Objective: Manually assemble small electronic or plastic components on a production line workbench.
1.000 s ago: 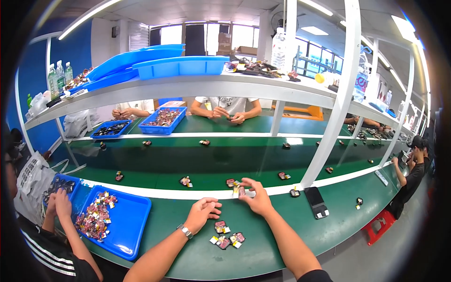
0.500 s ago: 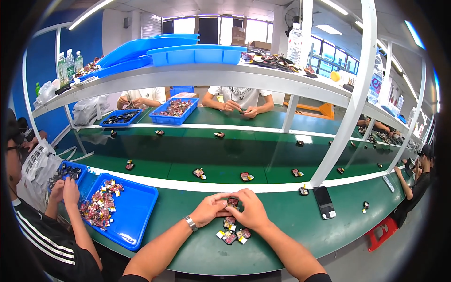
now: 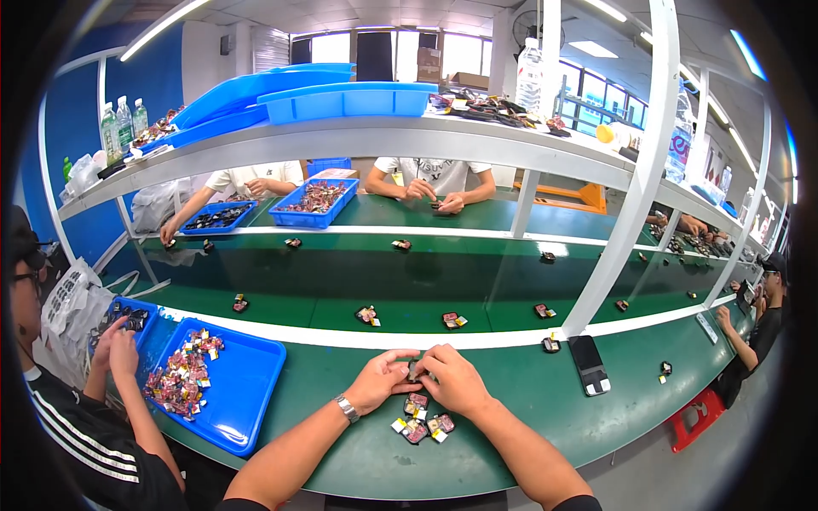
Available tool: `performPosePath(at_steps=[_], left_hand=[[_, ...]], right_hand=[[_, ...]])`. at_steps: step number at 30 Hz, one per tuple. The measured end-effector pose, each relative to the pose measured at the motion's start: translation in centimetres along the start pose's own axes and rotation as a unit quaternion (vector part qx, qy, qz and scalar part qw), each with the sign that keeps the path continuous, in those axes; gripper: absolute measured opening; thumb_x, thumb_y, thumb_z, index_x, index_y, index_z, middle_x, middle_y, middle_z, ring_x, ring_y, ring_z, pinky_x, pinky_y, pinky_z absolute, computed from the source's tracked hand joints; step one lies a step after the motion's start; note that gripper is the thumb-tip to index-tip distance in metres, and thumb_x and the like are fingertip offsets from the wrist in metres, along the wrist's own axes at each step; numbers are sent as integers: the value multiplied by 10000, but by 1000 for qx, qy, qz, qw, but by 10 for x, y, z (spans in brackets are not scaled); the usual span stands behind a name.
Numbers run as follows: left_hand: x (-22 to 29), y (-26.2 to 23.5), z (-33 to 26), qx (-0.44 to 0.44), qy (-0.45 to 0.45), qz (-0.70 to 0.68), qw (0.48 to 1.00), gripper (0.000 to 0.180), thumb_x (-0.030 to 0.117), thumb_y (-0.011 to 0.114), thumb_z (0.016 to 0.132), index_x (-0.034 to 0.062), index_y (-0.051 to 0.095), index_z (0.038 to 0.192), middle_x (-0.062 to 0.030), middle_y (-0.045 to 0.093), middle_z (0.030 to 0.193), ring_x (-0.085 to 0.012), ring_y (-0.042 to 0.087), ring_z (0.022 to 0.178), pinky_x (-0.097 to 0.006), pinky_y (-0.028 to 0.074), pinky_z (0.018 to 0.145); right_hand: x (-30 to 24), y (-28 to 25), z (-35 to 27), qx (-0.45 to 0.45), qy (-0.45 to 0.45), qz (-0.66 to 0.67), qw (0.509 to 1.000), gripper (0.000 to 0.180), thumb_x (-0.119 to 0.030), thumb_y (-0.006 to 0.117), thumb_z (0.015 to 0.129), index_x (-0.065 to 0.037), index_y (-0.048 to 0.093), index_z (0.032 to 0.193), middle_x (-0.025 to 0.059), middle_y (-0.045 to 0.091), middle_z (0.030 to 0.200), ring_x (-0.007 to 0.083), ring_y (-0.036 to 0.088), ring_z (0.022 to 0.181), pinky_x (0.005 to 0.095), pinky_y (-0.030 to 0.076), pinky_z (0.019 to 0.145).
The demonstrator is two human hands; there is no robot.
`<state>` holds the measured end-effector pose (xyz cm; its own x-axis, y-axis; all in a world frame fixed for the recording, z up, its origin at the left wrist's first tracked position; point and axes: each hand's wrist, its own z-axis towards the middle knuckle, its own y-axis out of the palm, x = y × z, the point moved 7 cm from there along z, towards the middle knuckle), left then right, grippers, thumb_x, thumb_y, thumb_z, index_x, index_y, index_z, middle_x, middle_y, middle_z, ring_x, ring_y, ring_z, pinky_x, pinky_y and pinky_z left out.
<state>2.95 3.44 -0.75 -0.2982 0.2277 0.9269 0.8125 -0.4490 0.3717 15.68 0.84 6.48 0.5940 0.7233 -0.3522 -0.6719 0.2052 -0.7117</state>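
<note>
Right of the large blue tray [image 3: 247, 379], above the near green bench [image 3: 341, 468], a small dark piece [image 3: 413, 370] is held between the fingertips of the left hand [image 3: 382, 382] and the right hand [image 3: 455, 378]. Both grips are narrow, the fingers being curled in from opposite sides. From the left hand the piece lies directly away from the tray; from the right hand, toward it. The left hand is placed nearer the tray, but neither hand is clearly nearer the piece. The piece's long axis appears to be directed away from the wearer, across the line joining the hands; its outline is partly covered, and which end is the front cannot be told. A cluster of red-and-black pieces [image 3: 415, 432] is seen right of the tray.
</note>
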Motion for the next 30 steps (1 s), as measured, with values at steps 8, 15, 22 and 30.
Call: performPosePath(at_steps=[8, 15, 22, 30], left_hand=[[-3, 1, 2, -6, 0, 27, 1000, 325, 31, 441, 992, 13, 445, 1317, -132, 589, 1175, -217, 608, 1111, -364, 531, 976], [3, 6, -1, -43, 4, 28, 999, 357, -15, 503, 949, 7, 448, 1301, -131, 588, 1207, -209, 603, 1111, -363, 524, 982], [1, 6, -2, -55, 4, 45, 997, 354, -19, 504, 948, 4, 455, 1297, -124, 590, 1215, -190, 600, 1109, -350, 533, 964], [-2, 5, -1, -58, -18, 41, 997, 296, 8, 495, 961, 17, 471, 1256, -127, 600, 1196, -206, 609, 1105, -373, 538, 954]], right_hand=[[16, 0, -5, -63, 45, 60, 995, 151, -79, 745, 747, -104, 712, 893, 54, 579, 907, 239, 577, 909, 347, 515, 773], [18, -1, -5, -37, 78, 67, 994, 101, -142, 724, 783, -97, 723, 874, 37, 584, 1053, 233, 545, 1038, 355, 491, 869], [15, 0, -5, -60, 48, 78, 994, 103, -140, 712, 785, -88, 718, 873, 45, 584, 1167, 246, 520, 1141, 372, 470, 932], [9, -1, -5, -94, 10, 120, 988, 118, -127, 704, 792, -84, 714, 902, 59, 573, 1211, 266, 493, 1180, 391, 447, 968]])
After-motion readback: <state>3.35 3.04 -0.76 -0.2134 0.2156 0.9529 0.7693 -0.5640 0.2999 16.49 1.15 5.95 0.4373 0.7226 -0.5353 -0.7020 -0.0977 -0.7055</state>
